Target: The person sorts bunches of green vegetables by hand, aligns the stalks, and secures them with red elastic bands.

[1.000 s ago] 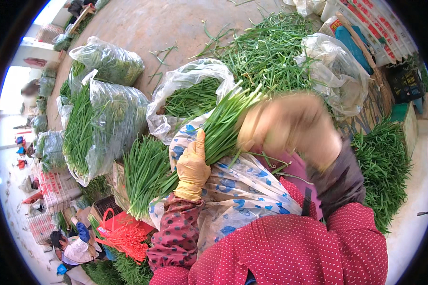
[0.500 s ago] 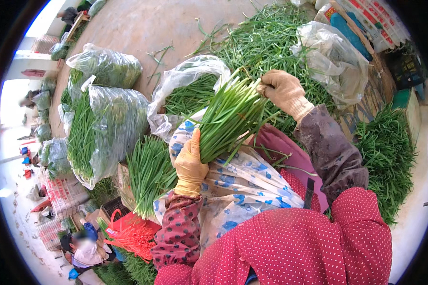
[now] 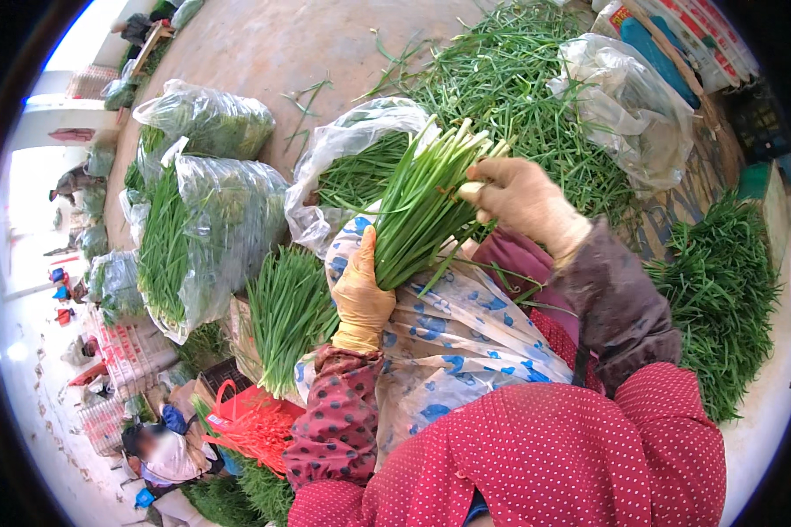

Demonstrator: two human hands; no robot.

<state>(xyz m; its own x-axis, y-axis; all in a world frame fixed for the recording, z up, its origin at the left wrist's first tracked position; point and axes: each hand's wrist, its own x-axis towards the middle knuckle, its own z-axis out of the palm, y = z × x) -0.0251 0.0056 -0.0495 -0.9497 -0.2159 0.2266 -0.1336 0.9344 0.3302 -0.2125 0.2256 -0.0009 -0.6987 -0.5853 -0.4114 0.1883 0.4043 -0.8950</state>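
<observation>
My left hand [image 3: 361, 294], in a yellow glove, grips the lower part of a bundle of green chives [image 3: 417, 215] held over my lap. The pale cut ends of the bundle point up and to the right. There my right hand [image 3: 520, 200], in a tan glove, closes on those ends, pinching one pale stalk. A white apron with blue spots [image 3: 453, 329] covers my knees under the bundle. Beside my left knee lies a trimmed bunch of chives [image 3: 288, 309].
A large loose heap of chives [image 3: 518, 79] spreads ahead, another pile [image 3: 721, 290] at my right. Clear plastic bags stuffed with greens [image 3: 206, 228] stand at the left, an open bag [image 3: 351, 167] in front. A red basket [image 3: 250, 430] sits lower left, near a seated person [image 3: 163, 452].
My right hand has settled on the top ends of the bundle, which has tilted a little more upright. My left hand keeps its grip.
</observation>
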